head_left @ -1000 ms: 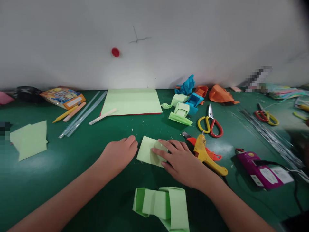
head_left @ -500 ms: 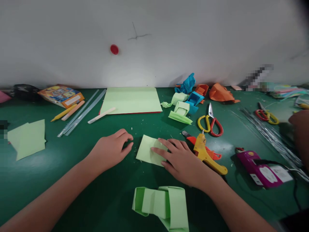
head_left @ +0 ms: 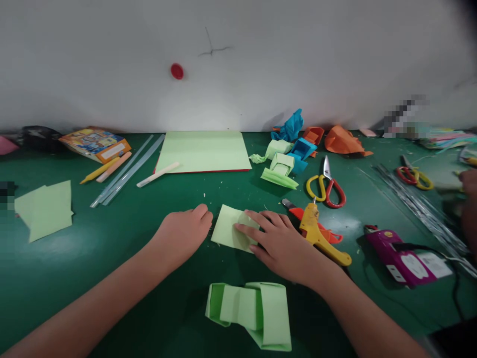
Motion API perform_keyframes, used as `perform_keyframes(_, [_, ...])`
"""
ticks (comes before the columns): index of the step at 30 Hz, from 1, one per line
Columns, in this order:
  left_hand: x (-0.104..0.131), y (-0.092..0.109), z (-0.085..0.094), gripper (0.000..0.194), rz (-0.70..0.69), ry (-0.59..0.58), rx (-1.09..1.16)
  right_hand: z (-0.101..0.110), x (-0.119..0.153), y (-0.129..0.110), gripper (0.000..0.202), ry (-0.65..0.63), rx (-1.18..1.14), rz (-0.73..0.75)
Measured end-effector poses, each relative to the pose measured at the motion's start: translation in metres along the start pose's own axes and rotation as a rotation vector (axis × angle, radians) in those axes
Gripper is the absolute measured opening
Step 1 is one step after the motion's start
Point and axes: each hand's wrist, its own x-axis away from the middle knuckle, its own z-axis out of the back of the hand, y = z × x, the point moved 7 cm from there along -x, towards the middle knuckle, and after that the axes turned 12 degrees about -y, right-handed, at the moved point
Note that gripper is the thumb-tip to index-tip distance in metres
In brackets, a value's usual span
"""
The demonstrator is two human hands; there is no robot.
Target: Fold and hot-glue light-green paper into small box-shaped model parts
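A small pale green sheet of paper (head_left: 228,226) lies on the green table. My right hand (head_left: 281,243) rests flat on its right part, fingers spread. Just left of the paper, my left hand (head_left: 188,228) is closed with its fingers curled in, apart from the sheet; nothing shows in it. Nearer to me sits a folded pale green paper piece (head_left: 249,313) with box-like ends. Right beside my right hand are a yellow glue gun (head_left: 322,238) and a red-handled cutter (head_left: 294,210), partly under the gun.
Scissors (head_left: 330,186) and small folded paper pieces (head_left: 282,164) lie behind my right hand. A large green sheet (head_left: 204,151) is against the wall. Clear strips (head_left: 128,169), a box (head_left: 95,141) and green sheets (head_left: 52,211) are at left. A purple box (head_left: 402,258) with cables and another person's hand (head_left: 470,186) are at right.
My left hand has moved right, closer to the paper, and its fingers have curled shut. My right hand stays on the sheet. The view has shifted slightly.
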Motion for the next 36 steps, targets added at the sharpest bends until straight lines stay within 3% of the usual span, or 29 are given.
perform_keyframes(4, [-0.004,0.004,0.004,0.024,-0.002,-0.092,-0.033,-0.001,0.000,0.001,0.053,-0.005,-0.011,-0.005])
perform_keyframes(12, [-0.005,0.004,0.000,0.027,-0.032,-0.116,-0.026,-0.002,0.000,0.002,0.054,-0.010,-0.004,-0.002])
perform_keyframes(16, [-0.006,-0.016,-0.002,0.024,0.014,-0.099,0.000,-0.001,0.000,0.002,0.055,-0.025,-0.007,-0.008])
perform_keyframes(21, [0.002,-0.044,0.001,0.027,0.134,0.053,0.227,-0.001,-0.001,0.001,0.054,-0.041,-0.010,-0.012])
perform_keyframes(28, [0.000,-0.029,-0.005,0.021,0.064,0.034,0.390,0.001,0.000,0.000,0.054,-0.036,-0.003,-0.013])
perform_keyframes(36, [0.003,-0.018,-0.001,0.029,0.009,0.090,0.275,0.000,0.000,0.001,0.054,-0.028,-0.006,-0.010])
